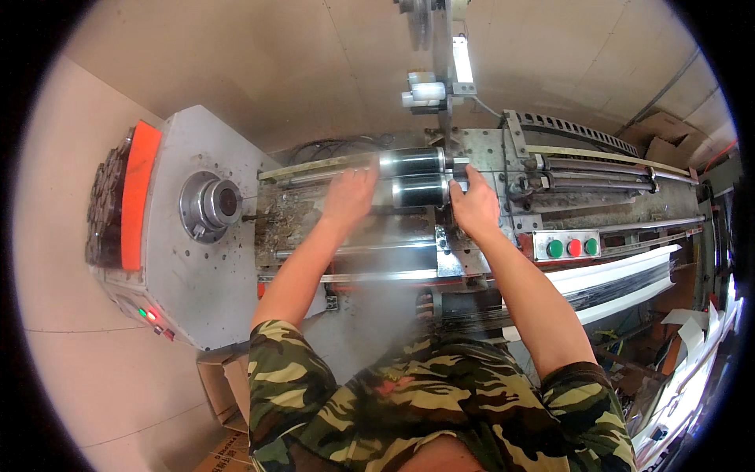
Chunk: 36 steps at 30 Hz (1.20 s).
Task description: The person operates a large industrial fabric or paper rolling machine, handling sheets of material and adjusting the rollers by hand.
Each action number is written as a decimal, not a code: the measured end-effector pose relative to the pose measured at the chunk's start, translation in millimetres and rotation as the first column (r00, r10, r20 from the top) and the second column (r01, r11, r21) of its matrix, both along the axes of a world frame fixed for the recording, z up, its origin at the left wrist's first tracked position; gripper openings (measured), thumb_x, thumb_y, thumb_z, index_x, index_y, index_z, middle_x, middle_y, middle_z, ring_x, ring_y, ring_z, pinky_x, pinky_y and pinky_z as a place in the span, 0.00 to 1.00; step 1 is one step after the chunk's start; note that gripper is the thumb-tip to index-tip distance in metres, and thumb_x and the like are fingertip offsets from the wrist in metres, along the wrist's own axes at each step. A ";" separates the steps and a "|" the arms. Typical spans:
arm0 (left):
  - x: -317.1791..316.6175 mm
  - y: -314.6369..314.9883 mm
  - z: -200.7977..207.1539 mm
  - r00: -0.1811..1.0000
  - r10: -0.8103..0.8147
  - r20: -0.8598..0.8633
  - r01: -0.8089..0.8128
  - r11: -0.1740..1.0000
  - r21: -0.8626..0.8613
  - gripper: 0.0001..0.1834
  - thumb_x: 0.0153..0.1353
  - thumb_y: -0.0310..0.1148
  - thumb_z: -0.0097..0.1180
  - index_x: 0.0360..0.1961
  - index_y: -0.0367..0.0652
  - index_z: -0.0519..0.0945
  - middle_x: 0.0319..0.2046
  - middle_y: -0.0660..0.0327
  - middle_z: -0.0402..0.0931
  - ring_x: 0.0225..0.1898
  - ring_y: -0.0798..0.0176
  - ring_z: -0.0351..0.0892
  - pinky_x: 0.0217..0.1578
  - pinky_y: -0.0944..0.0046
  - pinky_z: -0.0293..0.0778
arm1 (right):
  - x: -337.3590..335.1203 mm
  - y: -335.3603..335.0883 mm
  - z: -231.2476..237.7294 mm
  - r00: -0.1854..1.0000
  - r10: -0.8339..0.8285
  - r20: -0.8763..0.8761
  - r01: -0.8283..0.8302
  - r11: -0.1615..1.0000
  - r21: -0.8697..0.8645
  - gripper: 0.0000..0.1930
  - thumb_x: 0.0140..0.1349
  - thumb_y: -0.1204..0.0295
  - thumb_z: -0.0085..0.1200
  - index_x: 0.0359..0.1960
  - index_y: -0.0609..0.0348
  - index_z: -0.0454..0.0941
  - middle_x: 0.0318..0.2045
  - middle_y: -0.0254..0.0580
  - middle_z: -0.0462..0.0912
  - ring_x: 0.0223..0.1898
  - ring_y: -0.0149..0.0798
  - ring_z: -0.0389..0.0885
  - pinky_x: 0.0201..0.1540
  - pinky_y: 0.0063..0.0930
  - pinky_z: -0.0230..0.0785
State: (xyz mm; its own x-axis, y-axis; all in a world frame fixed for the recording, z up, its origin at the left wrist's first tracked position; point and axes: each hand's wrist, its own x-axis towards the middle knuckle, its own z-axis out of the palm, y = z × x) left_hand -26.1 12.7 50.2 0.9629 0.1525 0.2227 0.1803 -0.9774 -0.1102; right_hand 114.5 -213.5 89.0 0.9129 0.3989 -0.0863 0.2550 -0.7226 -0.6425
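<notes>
Two short, dark, glossy rollers, an upper one and a lower one, lie side by side across the machine bed. Just left of them, my left hand is closed over a metal rod; a haze on the picture blurs its fingertips, and what they hold is hidden. At the rollers' right ends is my right hand. Its thumb and forefinger close around a silver metal end piece next to the lower roller, and its other fingers are mostly hidden.
A grey machine housing with a round metal chuck stands at the left. A push-button panel sits right of my right forearm. Long shafts run along the right, and a white sheet-like trough lies nearer. Above the rollers rises an upright bracket.
</notes>
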 end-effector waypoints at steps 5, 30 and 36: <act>1.3 0.2 -1.5 1.000 0.005 -0.029 -0.005 1.000 -0.002 0.35 0.59 0.25 0.49 0.71 0.39 0.64 0.34 0.56 0.77 0.39 0.53 0.77 0.39 0.54 0.78 | 3.0 -3.9 -3.1 1.000 0.028 0.007 -0.028 1.000 0.009 0.33 0.66 0.57 0.53 0.68 0.63 0.67 0.64 0.59 0.73 0.63 0.59 0.74 0.66 0.46 0.65; 6.4 3.1 -7.3 0.996 -0.081 -0.041 0.079 0.996 -0.047 0.37 0.55 0.26 0.52 0.70 0.40 0.66 0.33 0.58 0.76 0.37 0.54 0.77 0.35 0.54 0.77 | 11.6 -9.2 -18.1 0.999 0.025 0.045 -0.026 0.999 0.031 0.30 0.66 0.58 0.56 0.64 0.66 0.72 0.64 0.61 0.73 0.63 0.60 0.73 0.65 0.45 0.65; 10.6 2.8 -17.8 0.994 -0.108 0.002 0.108 0.994 -0.034 0.34 0.56 0.27 0.53 0.67 0.38 0.69 0.34 0.57 0.77 0.37 0.54 0.78 0.36 0.54 0.77 | 15.5 -10.8 -23.0 0.997 0.021 0.072 -0.022 1.000 0.017 0.30 0.65 0.58 0.56 0.64 0.66 0.72 0.64 0.62 0.72 0.63 0.60 0.73 0.66 0.45 0.65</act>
State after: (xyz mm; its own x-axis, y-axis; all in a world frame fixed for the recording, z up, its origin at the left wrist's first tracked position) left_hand -15.5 15.5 32.3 0.9741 0.0554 0.2193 0.0737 -0.9944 -0.0763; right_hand 130.0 -224.4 65.9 0.9076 0.4196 -0.0139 0.3162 -0.7049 -0.6349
